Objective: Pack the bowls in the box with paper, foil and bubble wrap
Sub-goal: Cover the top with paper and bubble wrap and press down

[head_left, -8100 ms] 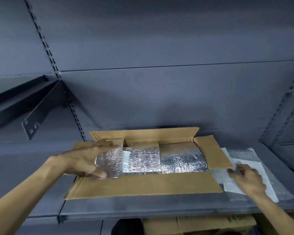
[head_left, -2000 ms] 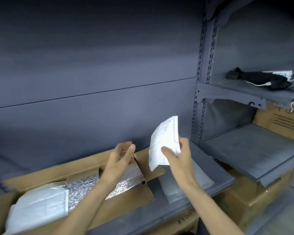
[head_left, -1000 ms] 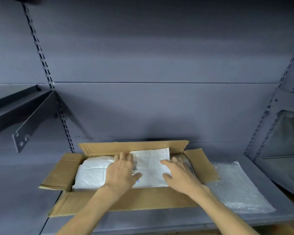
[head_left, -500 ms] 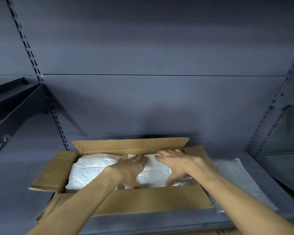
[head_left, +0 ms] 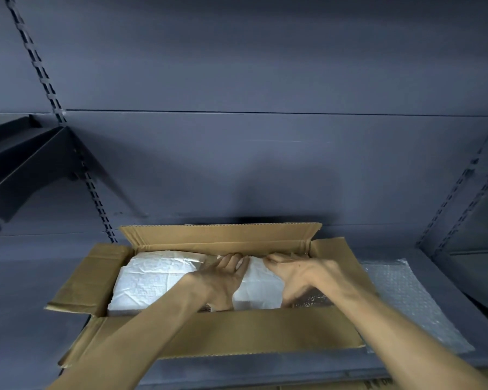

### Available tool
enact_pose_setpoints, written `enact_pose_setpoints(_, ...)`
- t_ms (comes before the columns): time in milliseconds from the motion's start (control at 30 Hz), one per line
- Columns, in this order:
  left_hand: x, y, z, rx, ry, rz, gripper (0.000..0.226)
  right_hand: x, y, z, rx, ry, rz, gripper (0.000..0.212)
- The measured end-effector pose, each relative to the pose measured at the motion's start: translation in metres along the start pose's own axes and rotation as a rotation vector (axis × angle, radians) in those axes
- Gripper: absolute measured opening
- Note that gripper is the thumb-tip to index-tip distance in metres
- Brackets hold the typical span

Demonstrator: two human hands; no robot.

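An open cardboard box (head_left: 248, 332) stands on the grey shelf with all flaps spread. White paper (head_left: 155, 280) covers its left and middle contents. My left hand (head_left: 223, 280) lies flat on the paper near the middle, fingers pointing to the far wall. My right hand (head_left: 299, 274) presses the paper's right part down, fingertips at the far edge. A patch of silver foil (head_left: 312, 300) shows under my right wrist. No bowl is visible; the wrapping hides the contents.
A sheet of bubble wrap (head_left: 409, 302) lies on the shelf (head_left: 26, 319) right of the box. A slanted metal bracket (head_left: 14, 175) juts out at the left. Slotted uprights run at left and right. More cardboard shows below the shelf edge.
Both hands have slid toward the far side of the box over the white paper. Earlier my right hand brought this paper from the right and laid it over the foil.
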State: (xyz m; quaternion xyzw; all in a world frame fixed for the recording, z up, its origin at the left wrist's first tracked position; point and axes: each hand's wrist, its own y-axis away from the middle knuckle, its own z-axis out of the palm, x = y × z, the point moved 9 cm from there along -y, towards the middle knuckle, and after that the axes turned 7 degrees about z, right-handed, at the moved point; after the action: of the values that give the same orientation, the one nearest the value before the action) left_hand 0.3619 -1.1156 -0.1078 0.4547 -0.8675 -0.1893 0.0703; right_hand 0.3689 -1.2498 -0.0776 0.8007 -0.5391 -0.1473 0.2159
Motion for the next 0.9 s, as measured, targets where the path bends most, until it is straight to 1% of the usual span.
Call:
enact_pose_setpoints(33,-0.001,0.001,0.000,0.013,0.012,0.006,0.114,0.000,-0.002,0.001,0.002,-0.053,-0.009,0.111)
enact_pose_setpoints(67,-0.001,0.004,-0.002,0.029,0.059,0.022,0.113,0.001,-0.002,0.004,-0.007,-0.069,-0.004,0.113)
enact_pose_setpoints(133,0.000,0.014,-0.016,0.094,0.180,0.087,0.112,0.002,-0.003,0.005,0.027,-0.112,-0.045,0.113)
enact_pose_setpoints(167,-0.001,0.021,-0.028,0.169,0.234,0.125,0.107,0.005,-0.002,0.003,0.068,-0.169,-0.077,0.110)
enact_pose_setpoints(233,-0.006,0.042,-0.054,0.389,0.307,0.179,0.083,0.011,0.003,-0.004,0.190,-0.300,-0.131,0.102)
enact_pose_setpoints(300,-0.016,0.068,-0.071,0.634,0.241,0.187,0.059,0.016,0.008,-0.006,0.320,-0.348,-0.166,0.089)
enact_pose_setpoints(333,-0.022,0.081,-0.075,0.737,0.206,0.184,0.053,0.016,0.009,-0.005,0.372,-0.344,-0.177,0.083)
enact_pose_setpoints(367,-0.031,0.092,-0.073,0.797,0.203,0.166,0.049,0.013,0.010,-0.003,0.400,-0.337,-0.189,0.079)
enact_pose_setpoints(400,-0.041,0.100,-0.066,0.810,0.209,0.139,0.047,0.009,0.009,0.001,0.407,-0.318,-0.209,0.076)
enact_pose_setpoints(433,-0.050,0.103,-0.055,0.773,0.207,0.103,0.048,0.003,0.009,0.005,0.400,-0.293,-0.229,0.073)
enact_pose_setpoints(533,-0.071,0.097,-0.009,0.526,0.142,-0.004,0.057,-0.003,0.001,0.010,0.373,-0.247,-0.237,0.068)
enact_pose_setpoints(600,-0.079,0.090,0.011,0.413,0.227,-0.035,0.059,-0.005,-0.005,0.013,0.363,-0.216,-0.237,0.065)
enact_pose_setpoints(667,-0.079,0.084,0.021,0.353,0.305,-0.022,0.060,-0.010,-0.011,0.018,0.371,-0.164,-0.237,0.064)
enact_pose_setpoints(733,-0.079,0.078,0.029,0.303,0.295,-0.015,0.061,-0.015,-0.017,0.022,0.370,-0.143,-0.239,0.064)
enact_pose_setpoints(800,-0.081,0.075,0.036,0.275,0.280,-0.020,0.061,-0.016,-0.018,0.026,0.355,-0.171,-0.246,0.064)
enact_pose_setpoints(900,-0.085,0.070,0.043,0.245,0.282,-0.029,0.062,-0.013,-0.021,0.035,0.375,-0.100,-0.242,0.064)
